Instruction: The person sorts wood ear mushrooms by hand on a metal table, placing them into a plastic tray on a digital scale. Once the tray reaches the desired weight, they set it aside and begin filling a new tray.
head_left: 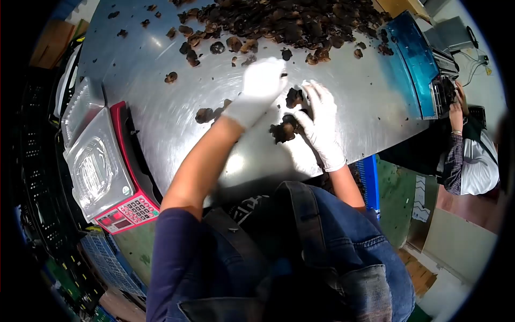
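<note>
Both hands wear white gloves over the steel table. My left hand is bright and blurred, its fingers bunched near a small dark bit at their tips; whether they grip it is unclear. To its right, my right hand rests with fingers apart beside a dark mushroom-like piece. A larger dark, curled piece lies by its thumb. Left of these, partly behind my left wrist, sit a few brown pieces.
A large heap of dark pieces covers the table's far side. At left stands a red scale with a clear tray. A blue machine panel and a co-worker are at right. A blue crate stands below the table edge.
</note>
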### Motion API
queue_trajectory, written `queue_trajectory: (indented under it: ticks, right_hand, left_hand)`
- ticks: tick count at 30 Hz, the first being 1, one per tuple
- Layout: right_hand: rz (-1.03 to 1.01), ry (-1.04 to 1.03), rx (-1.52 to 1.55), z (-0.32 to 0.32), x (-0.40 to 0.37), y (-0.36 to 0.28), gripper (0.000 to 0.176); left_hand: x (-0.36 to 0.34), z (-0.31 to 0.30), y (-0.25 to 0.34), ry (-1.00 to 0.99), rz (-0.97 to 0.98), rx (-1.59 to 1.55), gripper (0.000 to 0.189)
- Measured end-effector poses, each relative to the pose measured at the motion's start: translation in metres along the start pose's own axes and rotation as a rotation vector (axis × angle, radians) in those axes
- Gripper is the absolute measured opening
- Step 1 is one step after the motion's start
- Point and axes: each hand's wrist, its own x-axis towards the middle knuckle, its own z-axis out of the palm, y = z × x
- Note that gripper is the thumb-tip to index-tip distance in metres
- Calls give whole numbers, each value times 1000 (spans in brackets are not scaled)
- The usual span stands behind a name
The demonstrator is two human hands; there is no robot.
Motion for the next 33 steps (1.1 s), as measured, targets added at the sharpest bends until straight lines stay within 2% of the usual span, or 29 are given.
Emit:
queue_trajectory:
  ticks: [2,4,6,8,10,11,12,15,16,17,20,21,24,25,26,28,29,33]
  right_hand:
    - [-54,-169,-112,3,-10,-11,74]
    - [-96,-209,-38,8,-27,-18,77]
    - [-124,-250,-88,9,-40,-27,81]
    - [-165,-245,-13,11,-55,-34,95]
    - [-170,-260,-1,13,-59,-38,96]
    - [-141,-226,-43,14,-56,-40,97]
    - [-113,-189,-86,16,-53,-40,98]
    - [-31,-150,-199,21,-44,-37,102]
    - [16,-151,-223,20,-40,-40,101]
    - [1,-116,-211,26,-39,-35,92]
    - [-4,-169,-190,28,-39,-40,90]
    - [-51,-140,-137,30,-42,-40,86]
    - [-164,-93,-40,35,-48,-44,63]
    - [-167,-97,-41,35,-49,-45,63]
    - [-156,-94,-35,35,-50,-47,57]
    - [-169,-49,-51,33,-47,-56,43]
    - [-156,-36,-22,36,-47,-55,41]
    - [-97,5,59,42,-42,-55,33]
  left_hand:
    - [-30,-37,-14,99,24,-168,14]
    - [-62,-68,-34,127,17,-111,9]
    - [-96,-87,-51,165,-75,-252,9]
    - [-125,-86,-73,128,-127,-279,16]
    - [-145,-74,-79,123,-189,-366,26]
    - [-150,-70,-81,79,-187,-329,39]
    - [-154,-65,-79,88,-168,-366,65]
    - [-143,-73,-59,-17,-168,-260,110]
    - [-138,-68,-61,-26,-106,-199,112]
    - [-131,-65,-59,-40,-57,-177,111]
    - [-115,-45,-55,-101,82,-78,106]
    - [-113,-37,-54,-65,148,-26,95]
    - [-113,-32,-61,-95,173,-40,88]
    - [-117,-37,-59,6,206,-63,61]
    - [-118,-37,-60,6,204,-63,61]
    - [-122,-36,-58,36,124,-123,39]
    - [-119,-35,-56,144,161,-67,27]
    - [-112,-26,-54,155,113,62,21]
